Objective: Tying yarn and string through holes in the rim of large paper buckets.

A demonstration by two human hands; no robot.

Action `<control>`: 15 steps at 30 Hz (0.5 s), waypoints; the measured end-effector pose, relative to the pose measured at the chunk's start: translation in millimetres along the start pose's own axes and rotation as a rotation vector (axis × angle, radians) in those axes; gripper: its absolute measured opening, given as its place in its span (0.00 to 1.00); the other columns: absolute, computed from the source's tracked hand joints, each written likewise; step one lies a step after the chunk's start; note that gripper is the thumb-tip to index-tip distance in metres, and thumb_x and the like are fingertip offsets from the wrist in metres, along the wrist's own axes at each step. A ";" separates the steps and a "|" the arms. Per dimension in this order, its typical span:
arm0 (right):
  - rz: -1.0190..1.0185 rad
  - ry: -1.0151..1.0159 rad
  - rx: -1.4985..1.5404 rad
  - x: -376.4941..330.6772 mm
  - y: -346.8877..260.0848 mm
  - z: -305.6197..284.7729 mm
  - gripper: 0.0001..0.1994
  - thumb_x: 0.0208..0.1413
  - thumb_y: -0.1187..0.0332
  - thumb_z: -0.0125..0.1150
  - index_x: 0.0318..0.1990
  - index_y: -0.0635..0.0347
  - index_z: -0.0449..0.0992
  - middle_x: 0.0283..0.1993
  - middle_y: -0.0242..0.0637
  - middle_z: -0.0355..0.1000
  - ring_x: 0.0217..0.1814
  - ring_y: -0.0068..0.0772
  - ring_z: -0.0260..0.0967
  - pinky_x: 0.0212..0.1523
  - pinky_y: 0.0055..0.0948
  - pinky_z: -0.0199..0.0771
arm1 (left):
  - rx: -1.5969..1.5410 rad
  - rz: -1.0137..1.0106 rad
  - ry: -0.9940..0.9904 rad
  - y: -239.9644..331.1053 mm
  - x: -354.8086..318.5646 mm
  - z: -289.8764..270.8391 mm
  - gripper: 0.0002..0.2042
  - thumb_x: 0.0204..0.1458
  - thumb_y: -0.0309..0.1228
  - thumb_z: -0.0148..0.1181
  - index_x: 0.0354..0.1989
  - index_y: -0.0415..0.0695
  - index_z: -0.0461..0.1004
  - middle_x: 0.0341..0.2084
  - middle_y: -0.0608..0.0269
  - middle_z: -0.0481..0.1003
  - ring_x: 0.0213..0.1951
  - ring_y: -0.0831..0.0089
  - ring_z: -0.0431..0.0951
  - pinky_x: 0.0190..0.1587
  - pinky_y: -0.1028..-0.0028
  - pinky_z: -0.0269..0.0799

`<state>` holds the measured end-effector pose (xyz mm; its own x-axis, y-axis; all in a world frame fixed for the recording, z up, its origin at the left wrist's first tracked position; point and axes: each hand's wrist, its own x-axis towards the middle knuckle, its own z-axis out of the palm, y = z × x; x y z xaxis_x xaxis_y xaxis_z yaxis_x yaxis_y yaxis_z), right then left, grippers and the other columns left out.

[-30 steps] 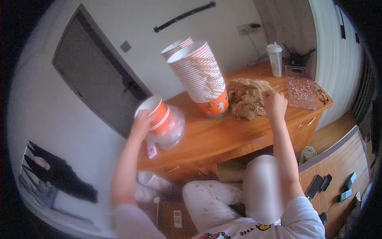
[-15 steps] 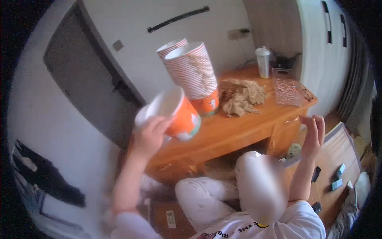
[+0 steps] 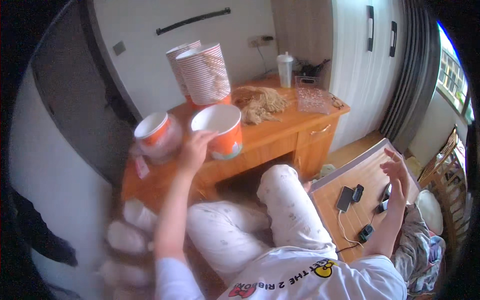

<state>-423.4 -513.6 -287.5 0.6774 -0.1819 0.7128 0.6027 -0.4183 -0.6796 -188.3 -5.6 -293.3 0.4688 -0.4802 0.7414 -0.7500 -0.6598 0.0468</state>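
Observation:
My left hand (image 3: 195, 150) is closed at the near left side of an orange and white paper bucket (image 3: 231, 140). The bucket is upright with its white inside showing, by the desk's front edge; whether its base touches the desk I cannot tell. My right hand (image 3: 396, 172) hangs in the air at the right, fingers apart, holding nothing. Farther back stand tall nested stacks of paper buckets (image 3: 204, 75) with striped rims. A smaller orange and white paper tub (image 3: 151, 125) sits at the left on a blurred, clear plastic-looking wrap (image 3: 167, 142).
The wooden desk (image 3: 270, 137) bears a tan cloth-like bundle (image 3: 260, 102), a lidded clear cup (image 3: 285, 70) and a clear plastic tray (image 3: 311, 95). A low board (image 3: 325, 220) at my right holds a phone (image 3: 345, 199) and cables. White bundles (image 3: 127, 235) lie at lower left.
The view has swung to the right. My left hand remains at the paper bucket, which is now more upright. The fingers of my right hand have spread.

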 end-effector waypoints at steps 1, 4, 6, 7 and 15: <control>0.019 -0.006 0.073 -1.6 0.4 6.0 0.18 0.58 0.59 0.54 0.47 0.65 0.74 0.61 0.47 0.68 0.52 0.28 0.68 0.53 0.27 0.64 | -0.002 -0.039 0.090 -0.2 -2.1 3.7 0.17 0.51 0.16 0.52 0.47 0.45 0.79 0.42 0.55 0.75 0.44 0.57 0.76 0.49 0.64 0.73; 0.126 -0.082 0.146 1.1 -4.1 45.8 0.22 0.58 0.65 0.54 0.58 0.67 0.69 0.59 0.41 0.69 0.48 0.24 0.68 0.54 0.26 0.65 | 0.144 -0.188 0.317 11.9 -7.9 19.0 0.15 0.52 0.20 0.57 0.48 0.46 0.77 0.49 0.54 0.72 0.52 0.54 0.72 0.55 0.60 0.69; 0.164 -0.143 0.266 3.1 -5.5 79.7 0.19 0.58 0.71 0.52 0.57 0.65 0.69 0.60 0.42 0.68 0.51 0.26 0.68 0.55 0.29 0.68 | 0.198 -0.261 0.485 55.0 -0.2 37.4 0.17 0.50 0.21 0.59 0.50 0.44 0.74 0.51 0.52 0.70 0.53 0.51 0.70 0.56 0.55 0.65; 0.179 -0.219 0.319 6.3 -6.4 95.0 0.17 0.57 0.74 0.52 0.54 0.66 0.70 0.59 0.42 0.68 0.52 0.27 0.68 0.55 0.29 0.69 | 0.045 -0.231 0.429 75.9 2.4 39.6 0.16 0.50 0.23 0.59 0.49 0.41 0.72 0.50 0.52 0.71 0.52 0.51 0.70 0.55 0.57 0.65; 0.129 -0.730 -0.062 27.2 -26.5 179.5 0.08 0.51 0.79 0.57 0.40 0.60 0.74 0.31 0.37 0.74 0.33 0.32 0.74 0.34 0.30 0.73 | -1.041 -0.116 -0.224 189.1 28.0 56.9 0.34 0.53 0.42 0.64 0.64 0.39 0.59 0.45 0.50 0.75 0.47 0.58 0.77 0.52 0.65 0.70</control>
<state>-345.2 -347.7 -281.2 0.8622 0.3955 0.3166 0.4891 -0.4868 -0.7238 -290.4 -176.7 -301.7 0.5585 -0.6109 0.5611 -0.6747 0.0589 0.7357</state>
